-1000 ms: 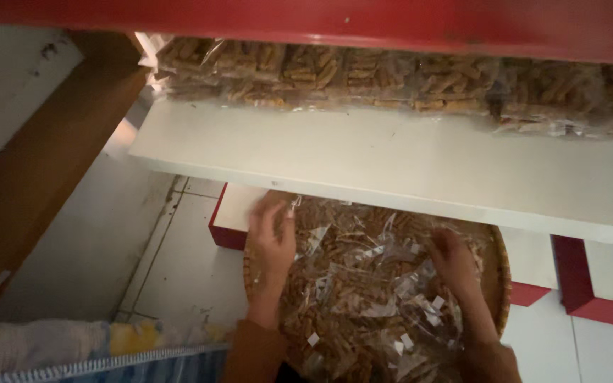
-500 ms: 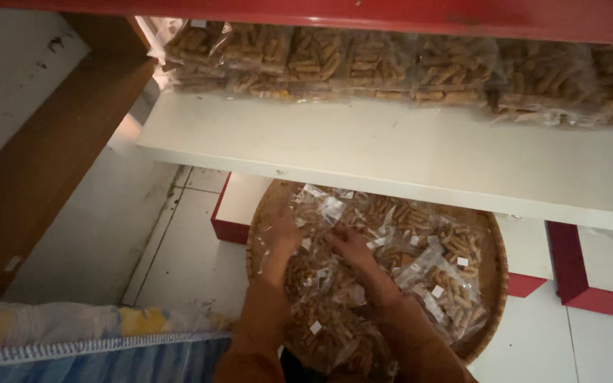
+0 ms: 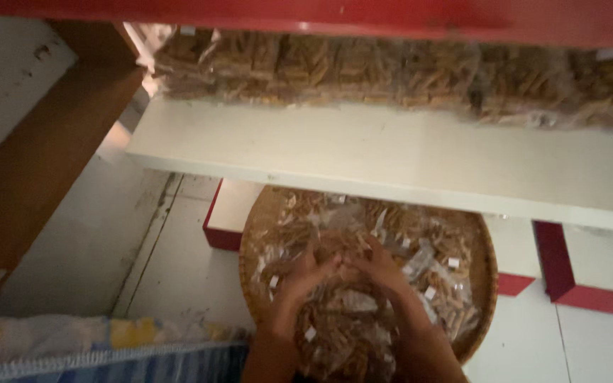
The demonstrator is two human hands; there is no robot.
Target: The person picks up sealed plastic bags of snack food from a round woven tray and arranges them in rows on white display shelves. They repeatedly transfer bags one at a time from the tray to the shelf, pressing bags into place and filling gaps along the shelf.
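Note:
A round woven basket [image 3: 489, 269] on the floor holds several clear packets of brown stick snacks [image 3: 420, 248]. My left hand [image 3: 298, 280] and my right hand [image 3: 381, 266] meet over the middle of the basket. Together they grip one clear snack packet [image 3: 336, 250] lifted slightly above the pile. Both forearms reach in from the bottom edge of the view.
A white shelf [image 3: 406, 159] juts out above the basket, with a row of snack packets [image 3: 363, 67] stacked along its back under a red beam [image 3: 391, 14]. A brown wooden post [image 3: 37, 177] stands at left. Red-edged boxes [image 3: 583, 284] sit beside the basket. Striped cloth [image 3: 108, 351] lies at bottom left.
My hands were spread apart on the pile a second ago. They have come together at the basket's middle and closed on a packet.

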